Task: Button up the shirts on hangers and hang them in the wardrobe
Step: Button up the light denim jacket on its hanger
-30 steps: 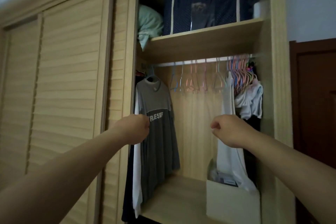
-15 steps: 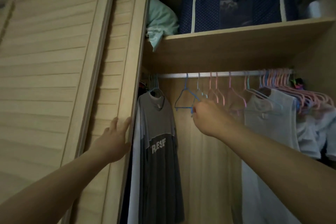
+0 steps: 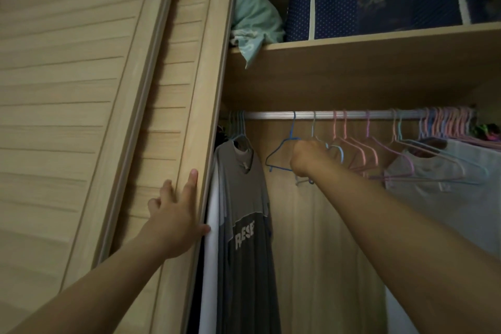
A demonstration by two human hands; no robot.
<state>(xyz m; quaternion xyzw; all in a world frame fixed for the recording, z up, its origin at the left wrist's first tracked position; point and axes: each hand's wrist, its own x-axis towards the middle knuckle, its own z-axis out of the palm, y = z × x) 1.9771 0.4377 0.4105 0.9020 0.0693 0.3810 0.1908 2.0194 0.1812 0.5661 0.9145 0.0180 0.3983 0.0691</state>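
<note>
Head view. Left hand (image 3: 177,221) is resting flat on the edge of the sliding door (image 3: 187,116), lower centre-left of frame, fingers straight and spread, thumb hooking the door edge, holding nothing. Right hand (image 3: 309,157) is reaching up at centre frame, fingers curling round the blue hanger (image 3: 279,156), which is hanging empty on the rail (image 3: 352,115); a second pale hanger may be caught in the same grip, cannot tell.

No button-up shirt is showing; the hanger in hand is bare, so the step looks like fetching a hanger. A grey tee (image 3: 244,211) is hanging at the left end of the rail, a pale top (image 3: 447,184) at right, pastel hangers (image 3: 447,125) bunching at upper right.

Risks, as judged:
- the neighbouring hangers are sitting close; pulling sideways could be snagging and dragging them off the rail
- the hook is needing a lift before clearing the rail; a straight tug could be bending it
- the door could be sliding back onto the fingers

Containers: the shelf (image 3: 352,62) across the upper right is carrying a navy storage box (image 3: 325,3), window showing dark folded contents, not identifiable, and a mint bundle (image 3: 252,22) beside it
</note>
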